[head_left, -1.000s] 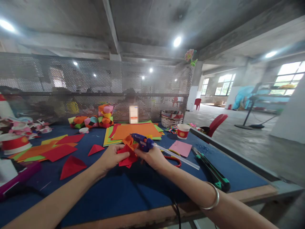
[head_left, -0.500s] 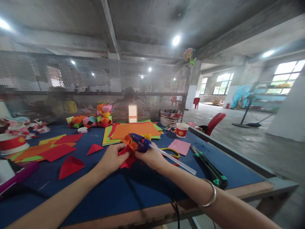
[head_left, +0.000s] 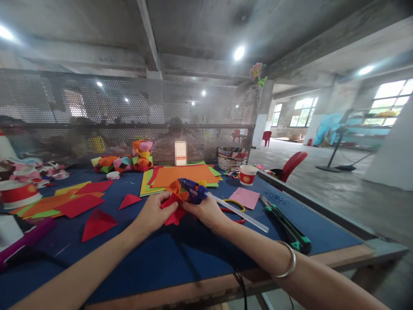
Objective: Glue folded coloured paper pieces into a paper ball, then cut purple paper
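Observation:
Between my hands is a folded paper piece in red and orange. My left hand pinches its left side between thumb and fingers. A blue glue gun is held in my right hand, its nozzle pointing left over the orange part. A clear glue stick sticks out of the gun's back, slanting down to the right. My right thumb reaches to the paper's right edge; the fingers beneath are mostly hidden. Red-and-yellow-handled scissors lie partly behind my right hand.
Stacked coloured paper lies ahead, with folded paper balls to its left. Loose red triangles lie at left. A pink sheet, a paper cup, a basket and a green-black utility knife are at right. A mesh screen stands behind.
The glue gun's nozzle has shifted slightly to the right against the orange paper. My left hand keeps its pinch on the paper. The whole view has shifted a little.

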### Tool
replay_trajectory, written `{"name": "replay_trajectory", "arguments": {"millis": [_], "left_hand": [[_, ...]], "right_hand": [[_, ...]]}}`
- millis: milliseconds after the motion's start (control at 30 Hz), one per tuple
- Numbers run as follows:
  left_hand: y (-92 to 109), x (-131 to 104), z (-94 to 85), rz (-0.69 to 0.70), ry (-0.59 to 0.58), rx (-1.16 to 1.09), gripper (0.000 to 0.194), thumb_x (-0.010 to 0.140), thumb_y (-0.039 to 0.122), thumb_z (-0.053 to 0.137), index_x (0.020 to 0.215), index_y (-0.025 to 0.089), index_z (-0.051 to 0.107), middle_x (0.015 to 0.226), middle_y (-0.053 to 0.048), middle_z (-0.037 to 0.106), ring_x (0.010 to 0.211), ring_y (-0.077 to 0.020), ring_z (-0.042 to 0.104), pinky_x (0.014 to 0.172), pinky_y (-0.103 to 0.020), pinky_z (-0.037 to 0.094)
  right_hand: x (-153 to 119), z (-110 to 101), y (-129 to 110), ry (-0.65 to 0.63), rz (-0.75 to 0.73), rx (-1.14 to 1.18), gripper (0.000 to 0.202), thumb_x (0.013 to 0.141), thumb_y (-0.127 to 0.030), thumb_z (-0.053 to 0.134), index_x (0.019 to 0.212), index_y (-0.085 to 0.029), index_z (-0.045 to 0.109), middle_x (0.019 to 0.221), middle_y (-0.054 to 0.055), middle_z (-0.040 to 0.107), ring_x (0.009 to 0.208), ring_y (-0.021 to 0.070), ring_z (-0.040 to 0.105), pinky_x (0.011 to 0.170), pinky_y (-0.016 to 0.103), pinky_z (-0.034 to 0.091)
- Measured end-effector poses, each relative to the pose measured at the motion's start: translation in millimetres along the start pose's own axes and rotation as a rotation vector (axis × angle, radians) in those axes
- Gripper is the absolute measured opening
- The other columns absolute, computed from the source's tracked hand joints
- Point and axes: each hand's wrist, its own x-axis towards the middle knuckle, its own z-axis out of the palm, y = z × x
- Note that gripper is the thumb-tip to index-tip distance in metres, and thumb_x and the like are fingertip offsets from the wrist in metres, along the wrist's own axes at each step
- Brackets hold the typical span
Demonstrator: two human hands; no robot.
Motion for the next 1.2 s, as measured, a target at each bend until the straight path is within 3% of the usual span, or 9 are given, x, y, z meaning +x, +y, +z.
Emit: {"name": "replay_trajectory", "arguments": {"millis": [100, 267, 433, 700, 1033, 1200], "left_hand": [[-1, 0, 1.6, 0.019, -0.023, -0.008, 0.023, 0.071, 0.040, 0.066, 0.079, 0.019, 0.071, 0.082, -0.006, 0.077, 0.082, -0.0262, 0.071, 0.075, -0.034, 0.055], [1, -2, 3.2, 0.048, -0.009, 0.022, 0.023, 0.066, 0.035, 0.068, 0.082, 0.019, 0.068, 0.079, -0.003, 0.074, 0.072, -0.0214, 0.066, 0.069, -0.031, 0.052], [5, -2, 0.8, 0.069, 0.058, 0.010, 0.030, 0.072, 0.042, 0.069, 0.090, 0.018, 0.073, 0.091, -0.008, 0.079, 0.086, -0.0261, 0.071, 0.082, -0.035, 0.055], [-6, 2, 0.7, 0.079, -0.001, 0.008, 0.019, 0.076, 0.039, 0.069, 0.075, 0.021, 0.074, 0.076, -0.004, 0.077, 0.080, -0.0248, 0.071, 0.081, -0.033, 0.054], [-3, -2, -1.1, 0.153, -0.020, 0.269, 0.015, 0.076, 0.025, 0.060, 0.081, 0.020, 0.074, 0.090, -0.008, 0.080, 0.087, -0.0273, 0.072, 0.081, -0.035, 0.051], [1, -2, -5.5, 0.182, 0.026, 0.341, 0.012, 0.075, 0.025, 0.060, 0.075, 0.021, 0.071, 0.080, -0.006, 0.078, 0.075, -0.0237, 0.068, 0.072, -0.033, 0.047]], "right_hand": [[2, 0, -3, -0.022, 0.058, 0.003, 0.015, 0.070, -0.029, 0.069, 0.067, -0.025, 0.055, 0.057, -0.005, 0.053, 0.056, 0.0143, 0.049, 0.053, 0.027, 0.042], [5, -2, -2, 0.043, 0.065, -0.081, 0.008, 0.067, -0.025, 0.065, 0.068, -0.024, 0.057, 0.064, -0.003, 0.059, 0.063, 0.0159, 0.053, 0.058, 0.027, 0.044], [4, -1, 4, 0.050, 0.022, -0.076, 0.013, 0.066, -0.028, 0.067, 0.076, -0.022, 0.060, 0.073, -0.001, 0.064, 0.068, 0.0164, 0.055, 0.064, 0.030, 0.046], [-3, 1, -5, 0.031, 0.039, -0.029, 0.016, 0.065, -0.027, 0.066, 0.077, -0.023, 0.056, 0.070, -0.003, 0.061, 0.063, 0.0153, 0.054, 0.062, 0.029, 0.043], [-5, -1, -3, 0.011, -0.011, -0.076, 0.017, 0.067, -0.019, 0.068, 0.078, -0.024, 0.056, 0.073, -0.003, 0.063, 0.066, 0.0157, 0.057, 0.063, 0.029, 0.045], [-3, 1, -4, 0.033, -0.005, -0.030, 0.015, 0.070, -0.025, 0.072, 0.079, -0.023, 0.059, 0.074, -0.002, 0.065, 0.067, 0.0166, 0.059, 0.063, 0.029, 0.046]]}}
